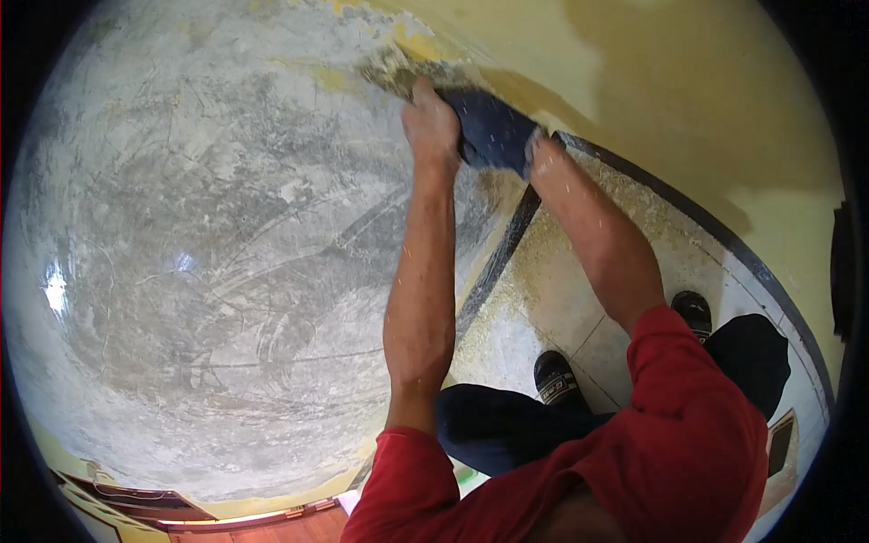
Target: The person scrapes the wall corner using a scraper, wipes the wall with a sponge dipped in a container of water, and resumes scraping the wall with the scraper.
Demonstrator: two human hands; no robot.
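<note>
Both hands are up at the top of the view, on a dark blue tool [487,127] whose exact kind I cannot make out. My left hand [430,125] is closed at its left end, thumb pointing up. At the other end my right hand [543,154] grips it, blurred and partly covered by the tool. The tool lies against the wall at the ragged edge between scraped grey plaster [208,208] and yellow paint [706,81]. Pale chips and dust fly around both hands and forearms. The tool's working face is hidden.
A dark skirting strip [692,196] runs along the wall's foot. Crumbs of paint and plaster cover the tiled floor [566,262]. My dark shoes [558,382] stand on those tiles below the hands. A reddish-brown surface [272,528] shows at the bottom left.
</note>
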